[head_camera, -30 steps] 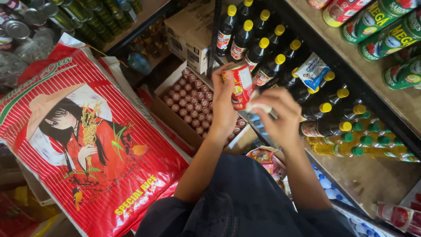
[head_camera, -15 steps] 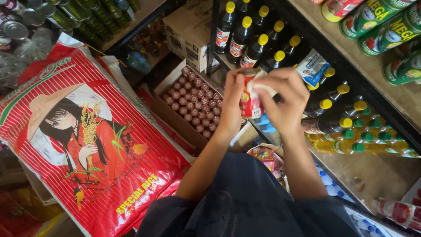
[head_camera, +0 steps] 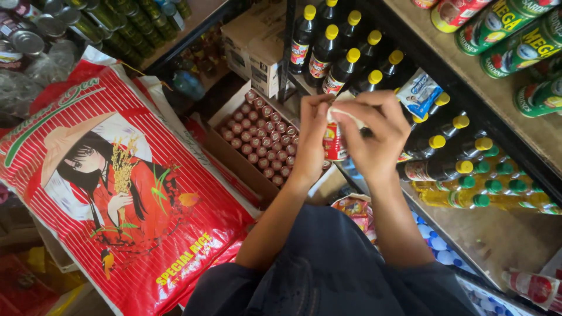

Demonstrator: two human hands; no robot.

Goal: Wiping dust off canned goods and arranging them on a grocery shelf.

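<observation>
My left hand grips a small red can upright in front of me. Pressed against the can's top is a white cloth, pinched in the fingers of my right hand. Both hands hover above an open cardboard box of several red-topped cans and just in front of dark bottles with yellow caps on the shelf.
A large red rice sack with a drawn figure leans at the left. Green cans lie on the upper right shelf, and yellow bottles with green caps stand lower right. Silver-topped tins sit far left.
The can has turned upright between my hands. My right hand moved from the can's side up over its top with the white cloth.
</observation>
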